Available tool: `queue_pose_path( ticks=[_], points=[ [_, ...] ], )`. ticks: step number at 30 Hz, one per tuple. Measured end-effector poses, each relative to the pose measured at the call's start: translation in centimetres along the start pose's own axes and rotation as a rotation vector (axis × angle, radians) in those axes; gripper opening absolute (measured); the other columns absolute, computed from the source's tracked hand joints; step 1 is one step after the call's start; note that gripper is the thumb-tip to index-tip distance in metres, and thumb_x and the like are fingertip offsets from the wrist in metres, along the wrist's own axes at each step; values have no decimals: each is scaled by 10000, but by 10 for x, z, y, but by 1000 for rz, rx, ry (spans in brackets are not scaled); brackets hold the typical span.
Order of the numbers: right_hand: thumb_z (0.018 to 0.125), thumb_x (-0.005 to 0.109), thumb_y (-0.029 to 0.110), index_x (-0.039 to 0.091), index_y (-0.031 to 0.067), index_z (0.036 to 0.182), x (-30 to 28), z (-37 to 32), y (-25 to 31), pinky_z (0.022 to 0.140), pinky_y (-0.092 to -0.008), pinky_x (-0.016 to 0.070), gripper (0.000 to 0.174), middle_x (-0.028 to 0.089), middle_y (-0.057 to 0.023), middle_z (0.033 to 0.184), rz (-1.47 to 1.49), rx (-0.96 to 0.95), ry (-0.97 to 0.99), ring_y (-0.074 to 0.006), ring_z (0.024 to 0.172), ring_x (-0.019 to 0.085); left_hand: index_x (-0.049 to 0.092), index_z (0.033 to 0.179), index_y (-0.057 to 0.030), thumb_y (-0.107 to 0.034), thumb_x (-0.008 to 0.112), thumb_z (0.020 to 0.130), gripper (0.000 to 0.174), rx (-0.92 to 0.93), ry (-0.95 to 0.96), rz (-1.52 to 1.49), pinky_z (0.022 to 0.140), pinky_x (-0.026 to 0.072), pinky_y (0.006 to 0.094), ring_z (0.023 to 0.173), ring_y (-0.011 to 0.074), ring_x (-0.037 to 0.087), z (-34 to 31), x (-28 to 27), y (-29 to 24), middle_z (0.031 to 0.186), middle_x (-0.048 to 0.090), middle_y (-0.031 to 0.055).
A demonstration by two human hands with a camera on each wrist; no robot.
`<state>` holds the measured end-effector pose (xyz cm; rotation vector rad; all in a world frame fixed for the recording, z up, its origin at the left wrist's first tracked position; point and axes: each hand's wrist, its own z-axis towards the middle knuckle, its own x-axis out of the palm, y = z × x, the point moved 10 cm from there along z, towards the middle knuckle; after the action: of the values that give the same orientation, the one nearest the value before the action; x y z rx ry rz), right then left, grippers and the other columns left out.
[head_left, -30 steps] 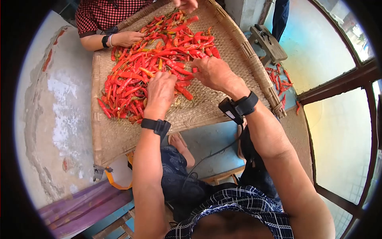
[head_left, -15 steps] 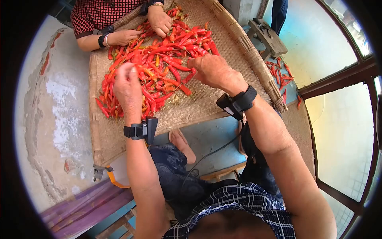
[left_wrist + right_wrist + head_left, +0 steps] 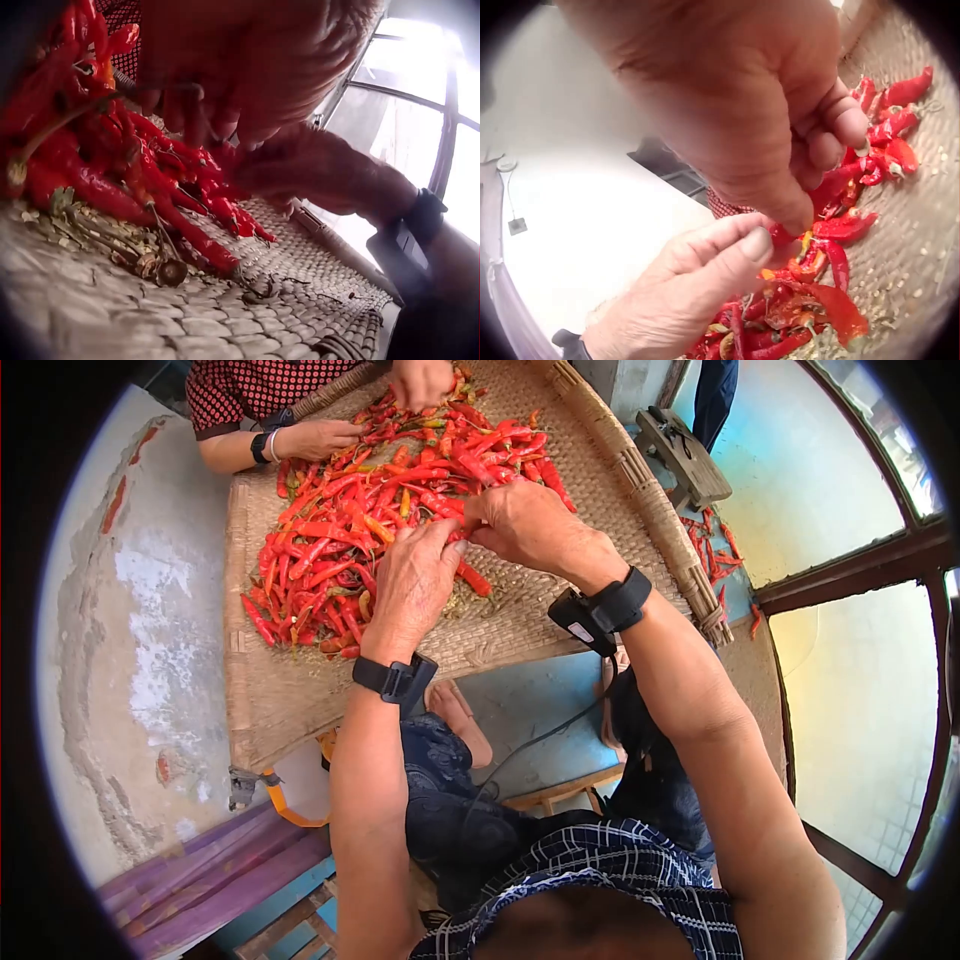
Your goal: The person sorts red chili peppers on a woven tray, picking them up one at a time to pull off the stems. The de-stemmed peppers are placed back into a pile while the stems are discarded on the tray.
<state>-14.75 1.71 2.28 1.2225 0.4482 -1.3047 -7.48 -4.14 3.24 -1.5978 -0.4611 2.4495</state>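
Over the near right part of a heap of red chili peppers (image 3: 330, 550), my two hands meet fingertip to fingertip. My right hand (image 3: 540, 530) pinches a red chili pepper (image 3: 832, 187), its body showing below the curled fingers in the right wrist view. The thumb and forefinger of my left hand (image 3: 682, 292) grip the end of that pepper. In the left wrist view, my left hand (image 3: 255, 60) covers much of the pepper, and a thin dry stem (image 3: 75, 120) crosses under its fingers. Loose peppers lie close below both hands.
A woven bamboo tray (image 3: 470, 650) with a raised rim carries the heap, with pale seeds and loose stems scattered on it. Another person's hands (image 3: 322, 438) work at the far side. A wooden stool (image 3: 685, 460) and fallen peppers (image 3: 712, 550) lie to the right.
My left hand went left over the heap, then came back right to meet my right hand, which shifted only slightly. The other person's far hand moved in over the peppers.
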Motion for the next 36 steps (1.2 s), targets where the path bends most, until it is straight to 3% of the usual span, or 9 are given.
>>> queue_pose_path(
  ticks=[6,8,11,14,21,24,29,32,36],
  points=[
    [793,588,169,657,50,831,-1,-6,-10,644,-428,536,143,667,-153,766,-236,117,-7,-321,739,668,617,995,-39,-195,570,885,197,-3,-36,98,768,459,400,866,322,582,0,-29,5,917,634,179],
    [790,624,206,638,41,828,4,-10,-17,635,-437,528,170,650,-159,727,-258,156,37,-329,724,657,619,975,-60,-176,601,855,168,-206,-293,206,768,459,403,848,320,580,-10,-67,32,898,638,131],
    [783,664,260,628,33,825,15,-14,-16,634,-438,525,233,641,-162,713,-258,211,138,-328,724,653,583,1147,-62,-190,568,888,290,-302,-492,476,931,384,410,1077,315,507,-26,-107,47,1110,583,137],
    [783,665,299,654,37,840,37,-16,-5,674,-429,533,269,655,-167,787,-211,262,290,-324,777,660,562,1183,-67,-181,582,877,326,-198,-555,536,965,365,406,1129,307,474,-28,-109,37,1184,546,132],
    [813,592,211,674,54,949,57,-17,11,741,-428,525,224,684,-143,894,-203,188,453,-297,884,670,616,1064,-24,-69,543,862,219,32,-113,132,910,429,385,1027,301,546,-6,-35,4,1042,618,134],
    [794,592,189,656,35,888,33,-18,0,698,-432,530,191,675,-178,839,-228,224,355,-325,824,672,614,1072,-18,-66,553,853,233,176,-6,102,907,430,391,1017,308,544,-7,-12,-10,1042,617,137],
    [793,600,175,601,13,814,-16,-10,-2,632,-443,521,163,634,-196,714,93,90,-75,-367,723,643,624,1046,-14,-95,559,863,210,96,69,59,881,442,397,986,321,559,-2,-2,-6,992,631,148],
    [804,662,225,598,32,854,-42,-14,-7,626,-439,509,209,633,-159,697,243,123,-217,-347,696,635,634,1024,-28,-137,554,882,195,-13,-25,139,841,454,399,949,332,570,4,-22,8,957,638,155],
    [828,654,235,606,43,942,-58,-18,-24,649,-426,506,228,631,-158,688,127,189,-308,-345,713,635,622,1025,-53,-147,592,854,198,-241,-479,400,819,422,445,926,320,566,-12,-94,45,937,631,136]
  ],
)
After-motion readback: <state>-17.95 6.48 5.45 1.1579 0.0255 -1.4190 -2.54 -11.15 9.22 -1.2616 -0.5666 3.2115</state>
